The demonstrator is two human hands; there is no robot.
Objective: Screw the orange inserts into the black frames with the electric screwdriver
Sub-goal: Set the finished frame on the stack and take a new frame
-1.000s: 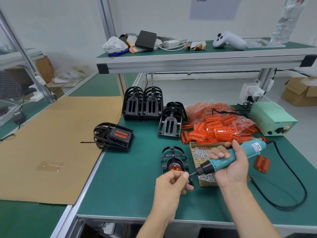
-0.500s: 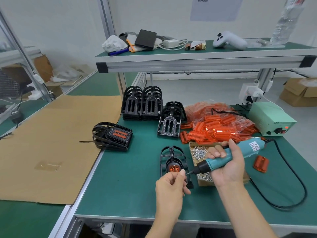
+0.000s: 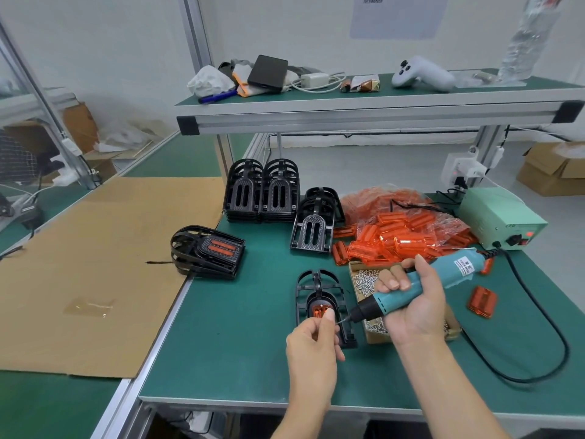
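A black frame [image 3: 319, 286] lies on the green mat with an orange insert [image 3: 319, 311] seated in it. My right hand [image 3: 414, 307] grips the teal electric screwdriver [image 3: 421, 288], held tilted with its bit pointing left toward my left hand [image 3: 311, 350]. My left hand hovers over the frame's near end, thumb and fingers pinching a small screw at the bit's tip; the screw itself is barely visible.
A cardboard box of screws [image 3: 367, 280] sits right of the frame. Behind it lies a pile of orange inserts [image 3: 399, 236], stacked black frames [image 3: 262, 191], and a green power unit [image 3: 501, 217]. A finished frame [image 3: 209, 251] lies left; one loose insert [image 3: 482, 302] right.
Both hands drifted slightly toward the frame. My left hand's fingers closed in on the screwdriver's bit tip, and the screwdriver's tip dipped a little lower.
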